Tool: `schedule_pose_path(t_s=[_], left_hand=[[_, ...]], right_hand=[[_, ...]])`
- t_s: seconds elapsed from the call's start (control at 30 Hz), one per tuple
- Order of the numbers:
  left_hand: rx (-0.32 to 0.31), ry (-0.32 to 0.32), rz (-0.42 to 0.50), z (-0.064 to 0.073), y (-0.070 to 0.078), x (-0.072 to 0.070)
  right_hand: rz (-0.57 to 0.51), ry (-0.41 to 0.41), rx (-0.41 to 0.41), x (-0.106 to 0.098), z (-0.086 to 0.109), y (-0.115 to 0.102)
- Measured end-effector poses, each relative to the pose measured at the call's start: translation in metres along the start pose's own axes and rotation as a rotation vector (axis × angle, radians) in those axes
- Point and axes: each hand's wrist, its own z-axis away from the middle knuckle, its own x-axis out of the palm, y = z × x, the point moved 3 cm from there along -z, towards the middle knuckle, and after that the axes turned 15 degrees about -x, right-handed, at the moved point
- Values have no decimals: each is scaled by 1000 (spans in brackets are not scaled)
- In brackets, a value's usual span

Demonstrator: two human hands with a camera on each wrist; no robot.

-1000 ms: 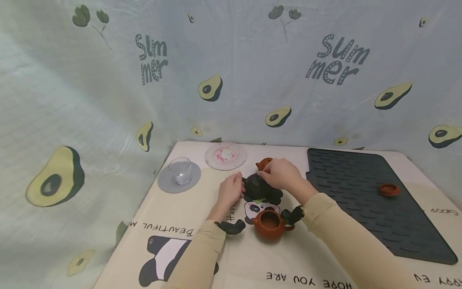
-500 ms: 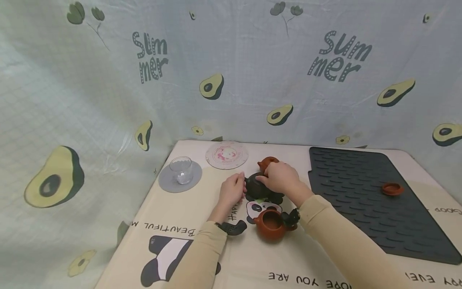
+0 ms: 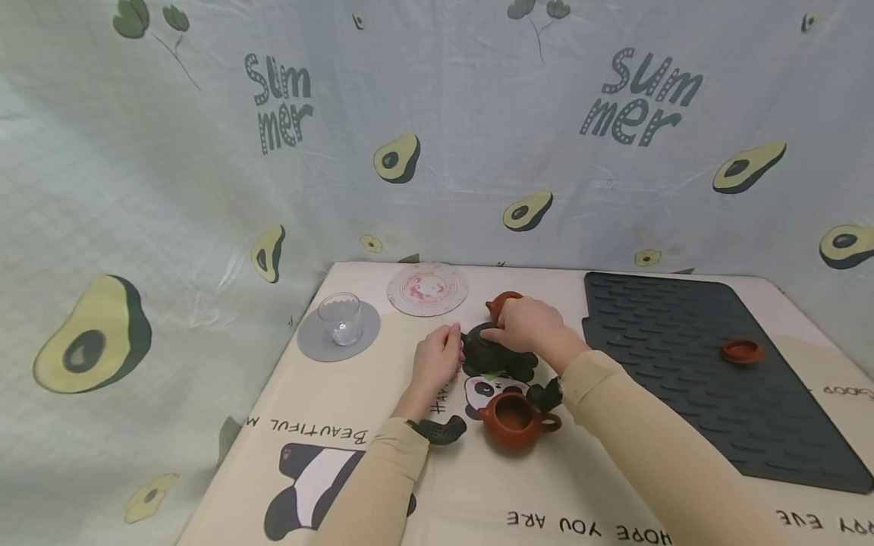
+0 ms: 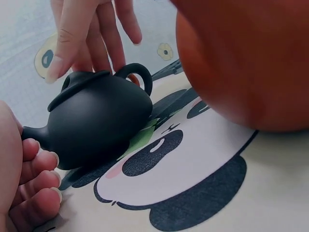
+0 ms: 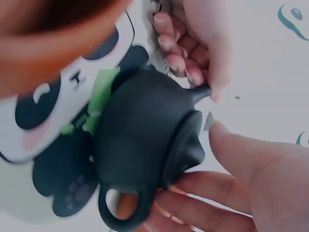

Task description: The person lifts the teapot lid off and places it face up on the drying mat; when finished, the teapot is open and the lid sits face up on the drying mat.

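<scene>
A black teapot (image 3: pixel 486 353) with its lid (image 5: pixel 181 150) on stands near the middle of the table. My left hand (image 3: pixel 437 360) pinches its spout (image 5: pixel 198 93) between thumb and fingers. Over the lid my right hand (image 3: pixel 532 330) is spread, its fingers fairly straight at the far side of the lid. In the right wrist view its thumb stands apart from the lid's knob. The black handle (image 4: pixel 142 75) is free of both hands. Nearer to me, between my forearms, is a lidless reddish-brown teapot (image 3: pixel 514 432).
Another brown teapot (image 3: pixel 501 303) stands behind my right hand, partly hidden. A clear glass (image 3: pixel 341 318) is on a grey round mat (image 3: pixel 317 345) to the left. A pink-patterned disc (image 3: pixel 427 290) lies at the back. On the right, a dark mat (image 3: pixel 655 334) bears a small brown lid-like piece (image 3: pixel 743 351).
My right hand has shifted slightly at the black teapot's lid. The left hand stays at the spout. The head view has moved a little.
</scene>
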Motion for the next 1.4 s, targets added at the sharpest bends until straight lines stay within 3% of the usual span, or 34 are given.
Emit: schedule_pose_path(t_s=[0.33, 0.67, 1.0, 1.4], left_hand=[[9, 7, -5, -1, 0, 1], [9, 10, -25, 0, 0, 0], [15, 40, -41, 0, -1, 0], [14, 43, -24, 0, -1, 1]], right_hand=[[81, 2, -32, -2, -6, -1], [4, 36, -44, 1, -8, 6], [41, 40, -75, 3, -3, 4], [-17, 114, -131, 3, -1, 5]])
